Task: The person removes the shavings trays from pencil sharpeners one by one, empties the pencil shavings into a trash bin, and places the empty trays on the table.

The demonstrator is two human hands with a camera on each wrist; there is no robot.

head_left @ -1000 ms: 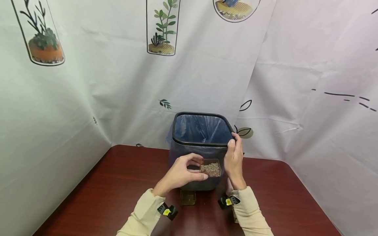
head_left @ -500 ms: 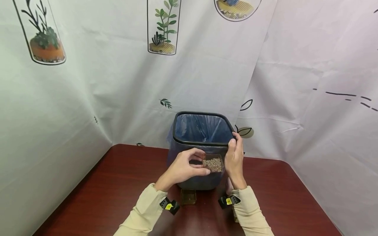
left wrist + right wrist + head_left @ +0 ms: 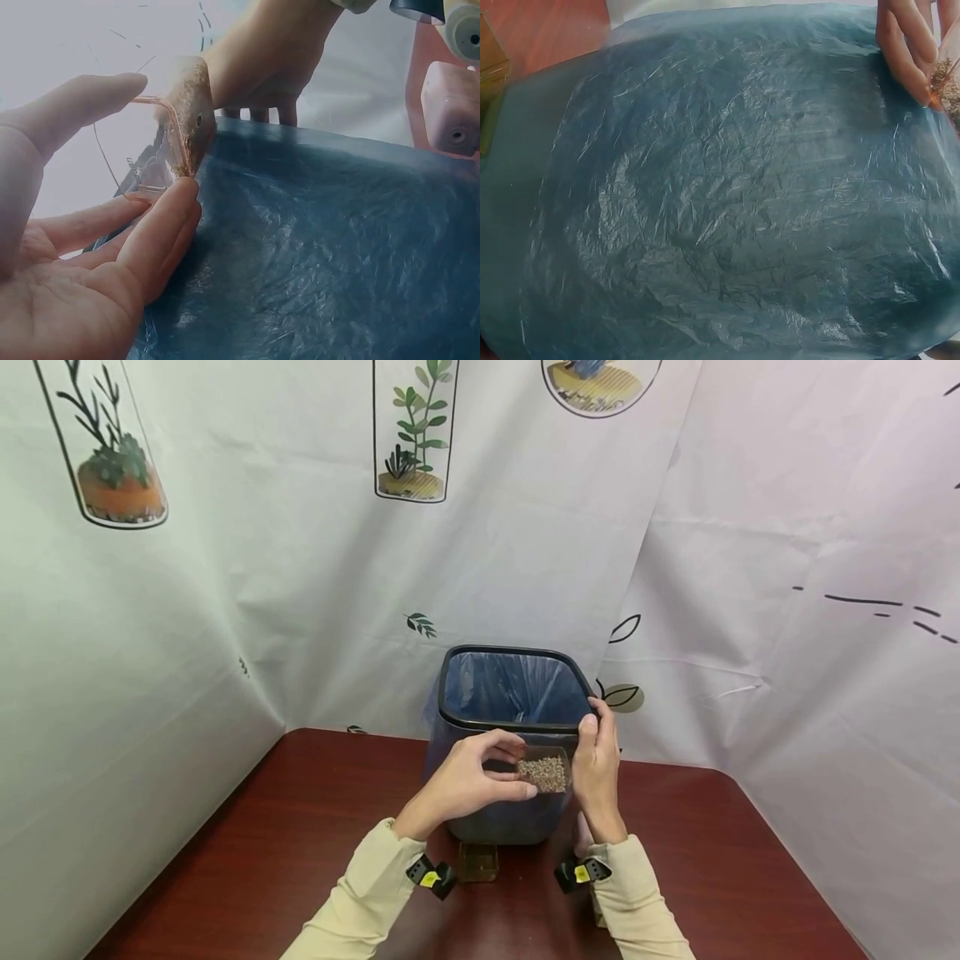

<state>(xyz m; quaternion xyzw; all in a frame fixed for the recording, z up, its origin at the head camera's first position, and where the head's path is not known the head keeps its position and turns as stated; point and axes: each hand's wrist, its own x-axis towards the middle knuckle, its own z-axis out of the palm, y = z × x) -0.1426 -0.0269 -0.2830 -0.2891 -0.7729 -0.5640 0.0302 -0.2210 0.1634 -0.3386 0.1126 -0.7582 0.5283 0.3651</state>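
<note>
My left hand (image 3: 472, 775) pinches a small clear plastic box (image 3: 555, 752) between thumb and fingers, in front of the waste bin. Brown granules (image 3: 543, 772) lie in it. In the left wrist view the box (image 3: 169, 139) stands edge-on, its far side packed with granules. My right hand (image 3: 595, 772) grips the right front corner of the bin's black rim (image 3: 517, 726), thumb toward me and fingers over the edge. A blue liner (image 3: 517, 681) lines the bin and folds down over its outside, filling most of the right wrist view.
An amber see-through box (image 3: 478, 862) sits on the red-brown table (image 3: 360, 827) before the bin. Partly hidden by my right forearm is a small pale object (image 3: 598, 910). A pinkish block (image 3: 450, 109) shows in the left wrist view. White printed cloth (image 3: 517, 560) hangs behind the table.
My left hand has lifted the granule box slightly and shifted it right, closer to the right hand and the bin's rim. The right hand stays on the rim.
</note>
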